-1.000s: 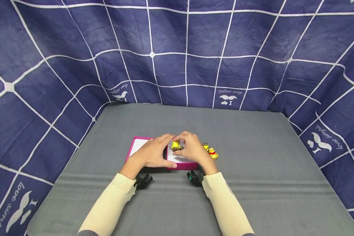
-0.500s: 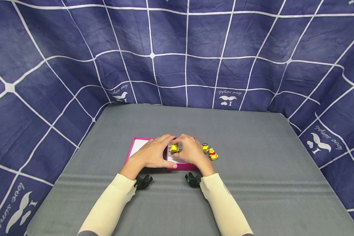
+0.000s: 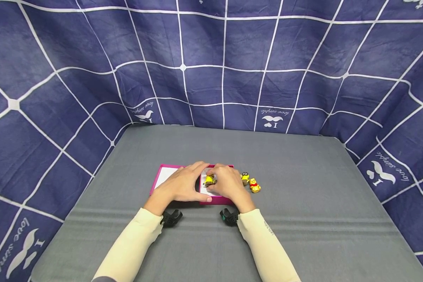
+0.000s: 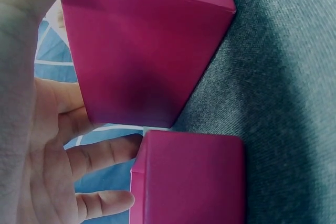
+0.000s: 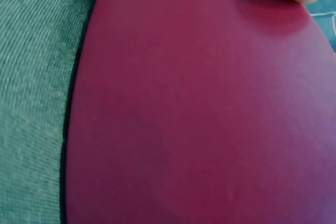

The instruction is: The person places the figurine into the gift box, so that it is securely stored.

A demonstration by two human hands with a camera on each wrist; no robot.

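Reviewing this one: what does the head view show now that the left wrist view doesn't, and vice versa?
Only head: a yellow figure between the right hand's thumb and forefinger, plus a yellow-and-black figure and a red-and-yellow figure right of the boxes.

Only left wrist: the palm side of the left hand's fingers, and the right pink box's wall beside the gap.

Both: the left hand, parts of both pink boxes, grey cloth, blue curtain.

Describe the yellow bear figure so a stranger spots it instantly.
On the gray table, find the right hand over the pink box. Just right of that hand, beyond a black-and-yellow figure, is the small bear figure. Unlike that neighbour, it shows red across its middle.
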